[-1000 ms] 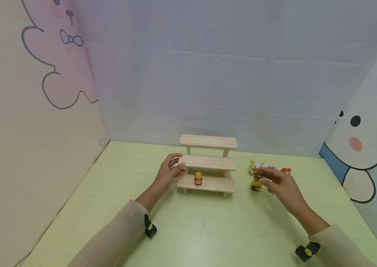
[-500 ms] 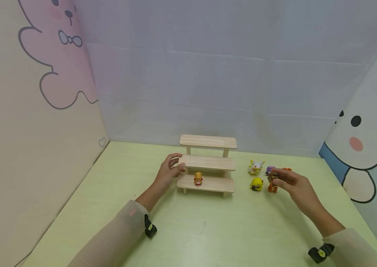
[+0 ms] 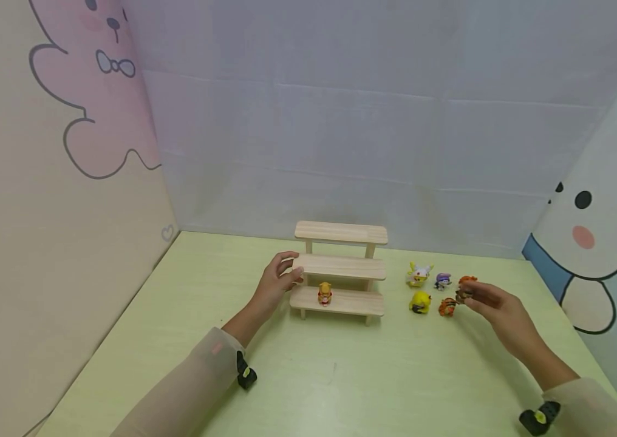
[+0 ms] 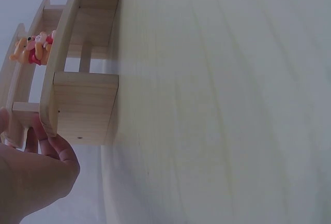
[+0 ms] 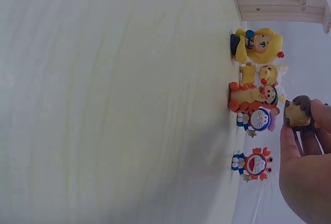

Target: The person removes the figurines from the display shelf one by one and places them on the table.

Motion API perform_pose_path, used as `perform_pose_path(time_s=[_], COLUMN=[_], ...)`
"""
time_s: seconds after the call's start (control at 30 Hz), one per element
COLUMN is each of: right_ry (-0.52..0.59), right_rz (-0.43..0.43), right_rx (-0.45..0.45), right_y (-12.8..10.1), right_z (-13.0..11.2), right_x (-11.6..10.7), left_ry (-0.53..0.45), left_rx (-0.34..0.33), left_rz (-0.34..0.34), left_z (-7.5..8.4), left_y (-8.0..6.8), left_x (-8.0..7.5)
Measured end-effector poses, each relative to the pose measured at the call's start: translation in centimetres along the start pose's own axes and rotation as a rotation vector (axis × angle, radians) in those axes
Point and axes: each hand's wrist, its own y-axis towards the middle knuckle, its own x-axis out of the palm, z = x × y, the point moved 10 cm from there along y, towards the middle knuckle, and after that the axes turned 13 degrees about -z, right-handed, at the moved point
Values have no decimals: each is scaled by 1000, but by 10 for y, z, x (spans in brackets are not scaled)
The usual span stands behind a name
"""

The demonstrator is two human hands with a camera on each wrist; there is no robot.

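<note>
My left hand (image 3: 271, 284) grips the left end of a three-tier wooden display stand (image 3: 341, 266); in the left wrist view its fingers (image 4: 54, 149) curl around a board's end. A bear figurine in red (image 3: 324, 294) stands on the lowest tier. My right hand (image 3: 505, 317) pinches a small brown figurine (image 5: 298, 114) between thumb and fingers, raised off the table. Just left of it stands an orange tiger figurine (image 3: 447, 307), with an orange crab-hatted figurine (image 5: 255, 164) behind, partly hidden by the hand in the head view.
Beside the stand's right end are a yellow-haired figurine (image 3: 420, 302), a white-and-yellow eared figurine (image 3: 419, 275) and a purple-hatted figurine (image 3: 443, 281). A pale green table (image 3: 308, 382) bears everything, with a pale backdrop (image 3: 308, 152) behind and printed side panels.
My right hand has moved rightward with the brown figurine, from over the yellow-haired figurine to right of the tiger one, uncovering the figurines behind. The left hand has stayed on the stand.
</note>
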Motion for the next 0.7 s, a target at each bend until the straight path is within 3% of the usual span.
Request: perform_pose_path(time_s=[0.33,0.7], right_ry=[10,45], right_rz=[26,18], right_rx=[33,51], right_y=[-3,-2], right_z=[21,20], right_x=[-10,-10], left_ry=[4,-17], left_rx=[4,7], left_rz=[-14,-26], left_z=[0,-1], left_y=[0,1], left_x=[1,0])
